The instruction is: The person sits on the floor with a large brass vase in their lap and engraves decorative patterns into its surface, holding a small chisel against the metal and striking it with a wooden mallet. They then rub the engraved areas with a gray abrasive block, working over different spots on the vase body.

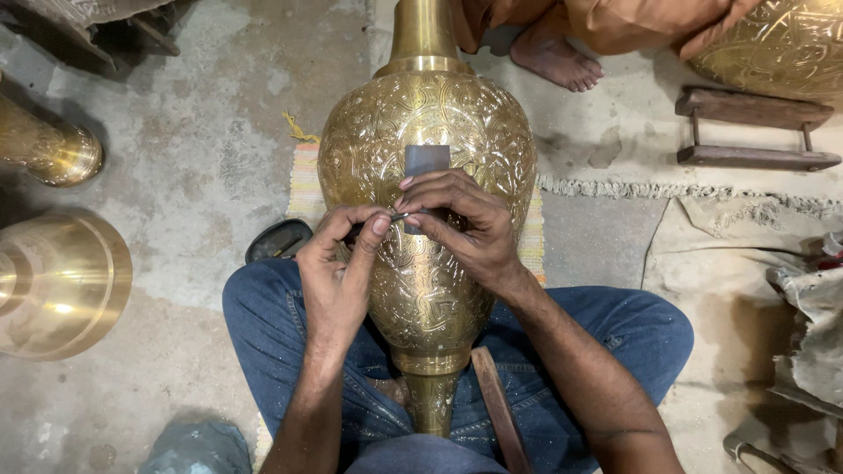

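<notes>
A concrete floor (202, 175), stained and patchy, carries everything here. Across the person's lap, on blue jeans (615, 333), lies a large engraved brass vase (430, 114); its neck runs off the top edge and its narrow foot points down between the knees, partly hidden by the legs. Under it lies a striped mat (303, 189) with a fringed edge, mostly covered by the vase. A pale cloth (720, 263) spreads over the floor at the right edge, crumpled, its far end cut off. At the left edge sit two more brass pieces: a wide round one (61, 281) and a smaller one (53, 154) above it, both only partly in view. Another engraved brass body (781, 44) is cropped at the top right corner, beside another person's bare foot (553, 57) and orange garment. A wooden stand (751, 132) lies near that corner. A wooden stick (496, 408) rests against the right thigh. The right hand (461, 224) lies on the vase's belly, fingers together, pressing a flat dark block (427, 162) whose lower part is hidden under them. The left hand (338, 272) pinches a thin tool (397, 216) between thumb and forefinger, its tip meeting the right hand's fingers; what kind of tool it is cannot be made out. A dark object (277, 239) peeks out by the left knee.
</notes>
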### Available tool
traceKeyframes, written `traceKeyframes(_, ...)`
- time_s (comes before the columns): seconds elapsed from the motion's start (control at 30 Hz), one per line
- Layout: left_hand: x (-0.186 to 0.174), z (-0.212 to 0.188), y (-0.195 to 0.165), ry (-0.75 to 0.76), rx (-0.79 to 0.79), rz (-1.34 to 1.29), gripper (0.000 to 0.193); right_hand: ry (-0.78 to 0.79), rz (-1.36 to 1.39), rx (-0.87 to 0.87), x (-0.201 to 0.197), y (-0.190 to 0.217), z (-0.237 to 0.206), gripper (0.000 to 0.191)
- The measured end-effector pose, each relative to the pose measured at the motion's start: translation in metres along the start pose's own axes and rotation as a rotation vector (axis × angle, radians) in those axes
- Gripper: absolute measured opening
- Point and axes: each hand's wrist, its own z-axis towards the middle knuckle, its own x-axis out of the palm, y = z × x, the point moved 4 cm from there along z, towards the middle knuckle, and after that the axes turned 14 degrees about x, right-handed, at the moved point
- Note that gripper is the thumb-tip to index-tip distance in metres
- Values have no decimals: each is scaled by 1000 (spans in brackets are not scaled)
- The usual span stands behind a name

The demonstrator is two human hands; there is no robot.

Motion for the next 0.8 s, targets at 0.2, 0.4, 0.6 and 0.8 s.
traceKeyframes(0.2, -2, 4, 4, 7, 86, 43, 16, -5, -16, -1, 0, -1, 0, 15)
traceKeyframes(0.4, -4, 5, 5, 22, 112, 76, 16, -3, -32, 6, 0, -4, -1, 16)
traceKeyframes(0.6, -5, 7, -3, 34, 157, 157, 16, -2, -23, -20, 2, -6, 0, 16)
traceKeyframes(0.8, -5, 6, -7, 49, 164, 179, 15, -5, -24, -11, 1, -8, -2, 17)
